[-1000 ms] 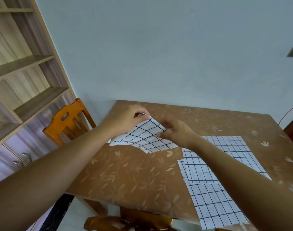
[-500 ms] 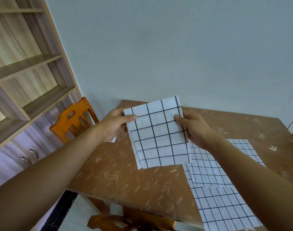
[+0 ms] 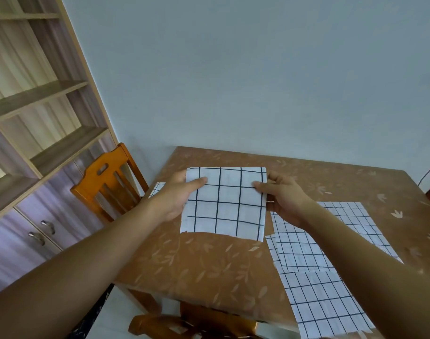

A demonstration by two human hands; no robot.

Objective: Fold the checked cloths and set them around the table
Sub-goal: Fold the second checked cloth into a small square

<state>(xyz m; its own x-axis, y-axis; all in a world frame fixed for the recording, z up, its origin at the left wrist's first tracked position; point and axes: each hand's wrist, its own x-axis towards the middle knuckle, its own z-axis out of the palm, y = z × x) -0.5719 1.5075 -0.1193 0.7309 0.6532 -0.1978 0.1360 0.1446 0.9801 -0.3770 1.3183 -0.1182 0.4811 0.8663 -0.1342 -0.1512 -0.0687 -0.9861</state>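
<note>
Hands gripped folded checked cloth above table: left hand pinched its left edge, right hand its right edge, thumbs on top. Flat checked cloths lay beneath right wrist. Another cloth corner showed behind left fingers.

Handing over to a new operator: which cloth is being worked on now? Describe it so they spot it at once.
Start at the brown leaf-patterned table. Above its left half, the left hand and right hand hold a folded cloth by its sides. It is the only cloth lifted, and its checks look bigger than those of the flat cloths at right.
</note>
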